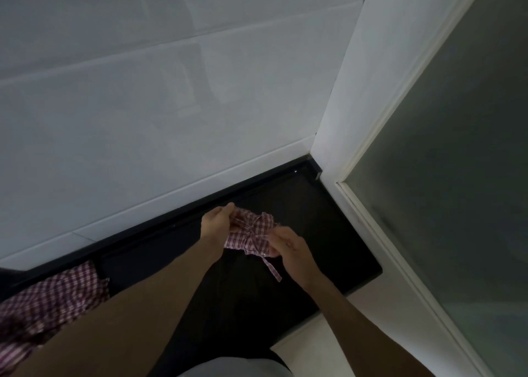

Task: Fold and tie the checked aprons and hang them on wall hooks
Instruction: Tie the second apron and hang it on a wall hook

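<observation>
A small folded red-and-white checked apron (248,235) lies on the black counter (314,234), bound by its own strap tied across the middle. My left hand (215,223) pinches the bundle's far left end. My right hand (288,246) pinches the strap on the bundle's right side, and a loose strap tail (271,269) hangs down from there. Another checked apron (48,299) lies crumpled at the counter's left end, partly behind my left forearm. No wall hooks are in view.
A white tiled wall (171,105) rises right behind the counter. A white door frame (351,105) and a frosted glass panel (457,162) stand on the right. The counter's front right corner (377,271) ends above pale floor.
</observation>
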`<state>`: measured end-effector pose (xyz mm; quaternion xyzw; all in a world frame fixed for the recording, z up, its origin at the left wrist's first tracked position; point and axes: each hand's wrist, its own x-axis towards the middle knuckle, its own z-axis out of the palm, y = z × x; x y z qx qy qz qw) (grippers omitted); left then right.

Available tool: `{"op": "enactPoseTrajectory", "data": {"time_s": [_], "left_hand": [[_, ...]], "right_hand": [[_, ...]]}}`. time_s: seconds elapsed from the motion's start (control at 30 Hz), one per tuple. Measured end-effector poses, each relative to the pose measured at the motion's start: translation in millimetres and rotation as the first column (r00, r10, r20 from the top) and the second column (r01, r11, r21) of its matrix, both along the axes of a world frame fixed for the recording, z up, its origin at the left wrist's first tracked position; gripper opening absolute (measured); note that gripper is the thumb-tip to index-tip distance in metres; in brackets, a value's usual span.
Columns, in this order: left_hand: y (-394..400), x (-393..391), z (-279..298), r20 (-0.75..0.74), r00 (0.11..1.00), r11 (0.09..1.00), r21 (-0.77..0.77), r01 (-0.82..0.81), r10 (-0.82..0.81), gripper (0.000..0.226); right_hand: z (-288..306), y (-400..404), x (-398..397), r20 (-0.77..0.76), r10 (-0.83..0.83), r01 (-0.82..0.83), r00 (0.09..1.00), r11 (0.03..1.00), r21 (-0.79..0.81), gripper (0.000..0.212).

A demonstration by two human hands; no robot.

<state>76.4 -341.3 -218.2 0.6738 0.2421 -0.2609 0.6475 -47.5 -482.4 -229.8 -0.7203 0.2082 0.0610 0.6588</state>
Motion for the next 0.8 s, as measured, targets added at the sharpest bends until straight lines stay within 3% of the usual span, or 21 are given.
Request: {"op": "enactPoseTrajectory", "data": {"time_s": [0.07, 0.13, 0.17, 0.23, 0.33, 0.4, 0.5, 0.6, 0.8], "left_hand": [[-4, -1, 6, -0.072, 0.997, 0.992, -0.12, -0.038, 0.029, 0.022], [-8, -4, 10, -0.122, 0.992, 0.961, -0.267, -0.069, 0.038, 0.031], [-9, -4, 9, -0.122, 0.992, 0.944, -0.323, -0.062, 0.023, 0.035], [-10, -4, 7, -0.1, 0.995, 0.926, -0.378, -0.022, -0.018, 0.037], [-11, -5, 5, -0.139, 0.99, 0.931, -0.355, -0.083, 0.036, 0.028], [-14, -8, 3, -0.189, 0.971, 0.951, -0.243, -0.191, 0.147, 0.02], [-20, -14, 0, -0.134, 0.964, 0.963, -0.109, -0.245, 0.23, 0.013], [-20, -14, -3, -0.098, 0.953, 0.954, -0.054, -0.294, 0.288, 0.01], [-12, -6, -13, -0.122, 0.88, 0.888, 0.06, -0.456, 0.46, 0.009]], "right_hand": [[6, 4, 11, -0.011, -0.03, 0.031, 0.999, 0.989, 0.143, 0.02], [6, 6, 23, -0.056, -0.089, 0.1, 0.994, 0.963, 0.249, 0.046], [5, 8, 28, -0.072, -0.14, 0.156, 0.988, 0.934, 0.323, 0.055], [3, 11, 33, -0.202, -0.252, 0.321, 0.946, 0.795, 0.514, 0.047], [1, 12, 35, -0.268, -0.311, 0.404, 0.912, 0.565, 0.719, 0.04], [0, 15, 32, -0.288, -0.38, 0.449, 0.879, 0.453, 0.77, 0.036], [-6, 20, 28, -0.329, -0.476, 0.522, 0.815, 0.359, 0.774, 0.042], [-11, 16, 26, -0.353, -0.443, 0.522, 0.824, 0.351, 0.778, 0.043], [-15, 9, 21, -0.316, -0.286, 0.421, 0.905, 0.481, 0.769, 0.044]]}}
